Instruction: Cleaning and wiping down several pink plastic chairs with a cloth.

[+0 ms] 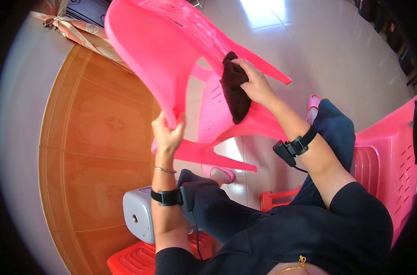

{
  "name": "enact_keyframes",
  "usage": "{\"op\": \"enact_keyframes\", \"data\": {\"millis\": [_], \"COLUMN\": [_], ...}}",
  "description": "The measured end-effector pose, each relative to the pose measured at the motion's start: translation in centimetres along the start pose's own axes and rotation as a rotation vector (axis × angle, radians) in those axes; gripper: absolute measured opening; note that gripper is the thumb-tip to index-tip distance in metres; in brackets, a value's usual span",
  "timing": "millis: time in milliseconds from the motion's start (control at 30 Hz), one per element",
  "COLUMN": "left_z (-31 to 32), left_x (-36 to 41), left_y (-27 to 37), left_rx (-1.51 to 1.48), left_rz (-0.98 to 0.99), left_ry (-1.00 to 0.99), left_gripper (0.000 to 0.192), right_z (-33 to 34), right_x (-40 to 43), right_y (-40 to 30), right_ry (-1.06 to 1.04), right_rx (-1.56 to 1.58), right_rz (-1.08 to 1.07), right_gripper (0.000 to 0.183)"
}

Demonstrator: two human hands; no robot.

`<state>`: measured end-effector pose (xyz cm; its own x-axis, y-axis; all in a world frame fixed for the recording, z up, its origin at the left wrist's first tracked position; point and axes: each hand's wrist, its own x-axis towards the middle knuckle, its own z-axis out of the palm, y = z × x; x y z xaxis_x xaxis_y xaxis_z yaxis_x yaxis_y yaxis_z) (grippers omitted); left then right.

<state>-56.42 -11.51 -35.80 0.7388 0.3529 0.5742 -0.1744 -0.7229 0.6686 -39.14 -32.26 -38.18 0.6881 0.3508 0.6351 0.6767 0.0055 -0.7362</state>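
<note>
A pink plastic chair (153,51) is held tilted in front of me, its legs pointing to the right. My left hand (168,132) grips the chair's edge, with the thumb on one side and the fingers around the other. In my right hand (255,82) is a dark brown cloth (236,92), bunched at the top and hanging over the chair near its slotted panel. The fingertips of the right hand are partly hidden by the cloth.
Orange-brown tiles (105,137) cover the wall's lower part at left. A grey-white appliance (138,215) stands by a red plastic stool (136,257). Another pink chair (397,154) is at right, and a red stool (280,197) is between my legs. A patterned curtain (81,31) hangs top left.
</note>
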Motion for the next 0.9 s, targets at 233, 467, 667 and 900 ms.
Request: {"op": "enact_keyframes", "data": {"millis": [233, 467, 667, 900], "left_z": [-3.9, -3.8, -3.3, -2.6], "left_x": [3.0, 6.9, 7.4, 8.9], "left_y": [5.6, 3.2, 2.4, 3.3], "left_rx": [-0.022, 0.009, 0.161, 0.245], "left_rz": [-0.201, -0.197, -0.168, -0.181], "left_ry": [-0.059, -0.051, 0.017, 0.015], "left_gripper": [0.026, 0.030, 0.039, 0.050], "right_z": [-4.6, 2.8, -1.7, -6.9], "right_x": [-2.8, -8.1, -11.2, -16.4], "right_y": [-7.4, -4.6, -0.5, 3.9], "right_ry": [0.153, -0.172, -0.174, 0.047], "right_rx": [-0.121, -0.571, -0.555, -0.709], "right_rz": [-0.081, -0.185, 0.032, 0.210], "right_gripper": [0.051, 0.065, 0.064, 0.050]}}
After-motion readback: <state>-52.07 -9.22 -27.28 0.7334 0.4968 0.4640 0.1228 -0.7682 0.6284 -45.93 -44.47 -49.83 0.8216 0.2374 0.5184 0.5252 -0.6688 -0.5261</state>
